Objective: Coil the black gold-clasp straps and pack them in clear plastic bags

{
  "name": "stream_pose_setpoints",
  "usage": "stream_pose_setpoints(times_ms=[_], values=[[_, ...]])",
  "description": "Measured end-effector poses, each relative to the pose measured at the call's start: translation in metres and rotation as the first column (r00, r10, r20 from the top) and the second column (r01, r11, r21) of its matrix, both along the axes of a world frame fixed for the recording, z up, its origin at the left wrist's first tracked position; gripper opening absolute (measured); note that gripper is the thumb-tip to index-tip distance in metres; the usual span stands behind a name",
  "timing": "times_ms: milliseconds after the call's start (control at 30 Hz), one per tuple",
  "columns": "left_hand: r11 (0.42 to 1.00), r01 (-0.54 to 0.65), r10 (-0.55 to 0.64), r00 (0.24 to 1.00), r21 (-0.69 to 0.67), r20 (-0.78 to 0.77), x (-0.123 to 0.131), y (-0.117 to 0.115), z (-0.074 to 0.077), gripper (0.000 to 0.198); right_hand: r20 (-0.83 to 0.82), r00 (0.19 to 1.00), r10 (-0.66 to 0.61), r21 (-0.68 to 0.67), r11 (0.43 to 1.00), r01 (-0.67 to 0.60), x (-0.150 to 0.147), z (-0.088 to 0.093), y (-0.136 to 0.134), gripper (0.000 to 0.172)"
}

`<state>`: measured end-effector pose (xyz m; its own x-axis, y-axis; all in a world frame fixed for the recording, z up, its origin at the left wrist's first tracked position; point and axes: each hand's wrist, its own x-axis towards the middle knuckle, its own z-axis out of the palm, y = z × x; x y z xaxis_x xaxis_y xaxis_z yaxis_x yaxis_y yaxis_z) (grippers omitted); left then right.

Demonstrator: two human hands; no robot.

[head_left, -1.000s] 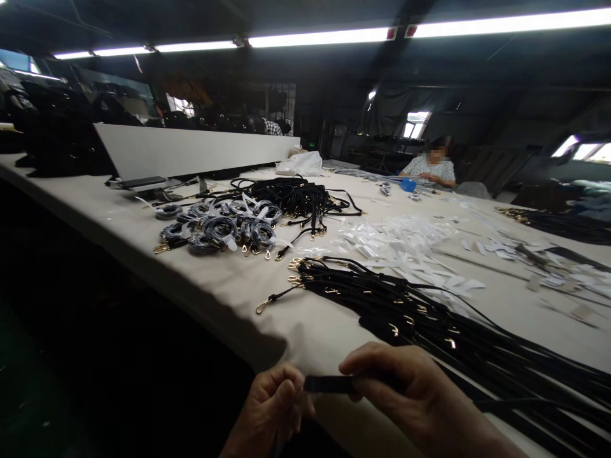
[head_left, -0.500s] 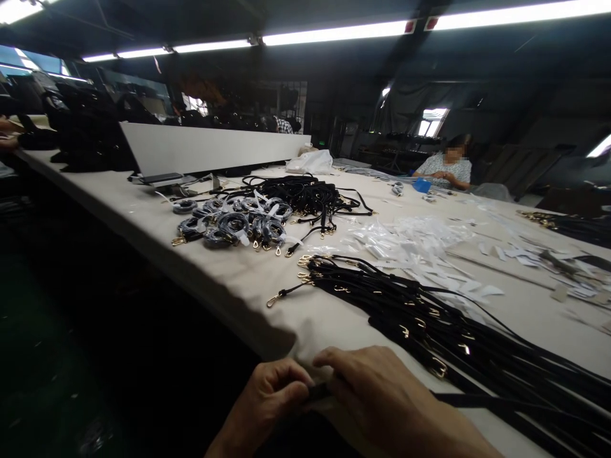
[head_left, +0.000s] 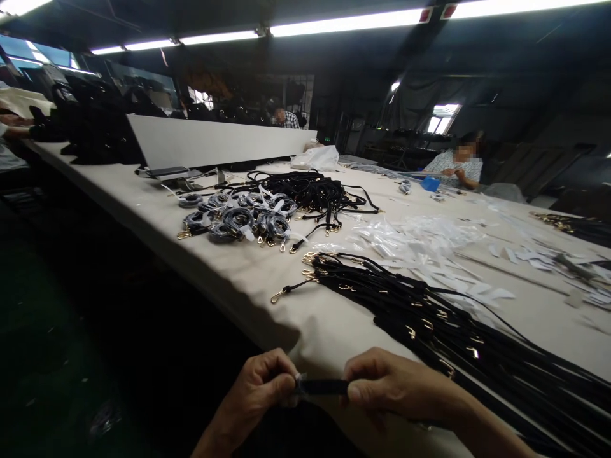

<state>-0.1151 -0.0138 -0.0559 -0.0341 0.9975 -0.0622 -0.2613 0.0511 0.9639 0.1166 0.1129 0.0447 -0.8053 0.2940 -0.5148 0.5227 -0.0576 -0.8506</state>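
A dark strap (head_left: 324, 387) is stretched level between my two hands, just in front of the table's near edge. My left hand (head_left: 262, 388) pinches its left end, where a scrap of clear plastic (head_left: 300, 380) shows at the fingertips. My right hand (head_left: 386, 381) grips the strap a short way along, thumb on top. Beyond and to the right of my right hand lies a pile of black straps (head_left: 405, 299) with gold buckles and clasps, one gold clasp (head_left: 277, 297) sticking out to the left.
Coiled, wrapped straps (head_left: 238, 219) lie farther back beside a heap of black straps (head_left: 310, 189). Clear plastic sleeves (head_left: 420, 235) and white paper strips (head_left: 477, 292) spread over the table. A white board (head_left: 214, 143) stands behind. A person (head_left: 456, 168) sits across the table.
My right hand has shifted right and turned, exposing more of the strap between the hands. My left hand has moved slightly left, still pinching the end. The view has shifted a little.
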Motion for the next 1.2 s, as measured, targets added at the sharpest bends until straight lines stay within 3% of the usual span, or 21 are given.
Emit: stream_pose_setpoints(times_ms=[100, 200, 300, 367, 433, 500, 567, 667, 767, 900, 967, 1067, 1100, 1200], values=[[1.0, 0.005, -0.005, 1.0, -0.031, 0.02, 0.004, 0.004, -0.001, 0.036, 0.047, 0.992, -0.121, -0.003, 0.993, 0.121, -0.005, -0.001, -0.009, 0.024], [0.999, 0.005, -0.007, 0.999, -0.049, -0.051, 0.009, 0.006, 0.004, 0.032, 0.085, 0.986, -0.145, 0.271, 0.955, 0.117, -0.011, 0.006, -0.022, 0.012], [1.0, 0.009, -0.009, 0.974, -0.004, -0.227, 0.01, 0.009, 0.012, 0.022, 0.048, 0.995, -0.093, 0.449, 0.891, 0.061, -0.013, 0.013, -0.032, 0.02], [0.996, 0.025, 0.002, 0.954, 0.088, -0.299, 0.011, 0.011, 0.017, 0.018, 0.024, 1.0, -0.009, 0.343, 0.939, 0.0, -0.012, 0.014, -0.035, 0.033], [0.985, 0.022, 0.039, 0.939, 0.171, -0.342, 0.011, 0.013, 0.019, 0.018, 0.005, 0.999, 0.038, 0.103, 0.994, -0.038, -0.013, 0.012, -0.034, 0.047], [0.981, -0.008, 0.084, 0.917, 0.194, -0.389, 0.012, 0.013, 0.019, 0.019, -0.022, 1.0, -0.004, -0.104, 0.995, 0.002, -0.014, 0.005, -0.033, 0.053], [0.985, -0.032, 0.102, 0.899, 0.167, -0.425, 0.013, 0.011, 0.016, 0.022, -0.032, 0.998, -0.062, -0.216, 0.975, 0.054, -0.017, -0.004, -0.033, 0.048], [0.993, -0.068, 0.1, 0.904, 0.092, -0.415, 0.016, 0.004, 0.011, 0.025, -0.03, 0.99, -0.136, -0.228, 0.965, 0.126, -0.022, -0.022, -0.037, 0.036], [0.982, -0.178, 0.19, 0.912, 0.065, -0.364, 0.021, -0.005, 0.006, 0.034, -0.024, 0.979, -0.203, -0.092, 0.975, 0.2, -0.027, -0.036, -0.042, 0.033], [0.968, -0.242, 0.243, 0.809, 0.075, -0.535, 0.031, -0.011, 0.004, 0.039, 0.01, 0.987, -0.159, 0.214, 0.965, 0.153, -0.032, -0.042, -0.048, 0.025], [0.966, -0.257, 0.223, 0.765, 0.032, -0.605, 0.036, -0.01, 0.005, 0.039, 0.022, 0.997, -0.07, 0.457, 0.888, 0.052, -0.035, -0.041, -0.051, 0.019], [0.958, -0.285, 0.201, 0.749, -0.033, -0.631, 0.04, -0.007, 0.005, 0.036, 0.137, 0.991, 0.01, 0.708, 0.698, -0.105, -0.04, -0.042, -0.055, 0.015], [0.959, -0.28, 0.195, 0.753, -0.038, -0.628, 0.04, -0.006, 0.005, 0.035, 0.176, 0.984, 0.014, 0.73, 0.669, -0.14, -0.041, -0.043, -0.056, 0.017], [0.967, -0.252, 0.184, 0.765, -0.024, -0.617, 0.04, -0.007, 0.002, 0.033, 0.181, 0.983, -0.001, 0.734, 0.665, -0.135, -0.043, -0.048, -0.056, 0.02]])
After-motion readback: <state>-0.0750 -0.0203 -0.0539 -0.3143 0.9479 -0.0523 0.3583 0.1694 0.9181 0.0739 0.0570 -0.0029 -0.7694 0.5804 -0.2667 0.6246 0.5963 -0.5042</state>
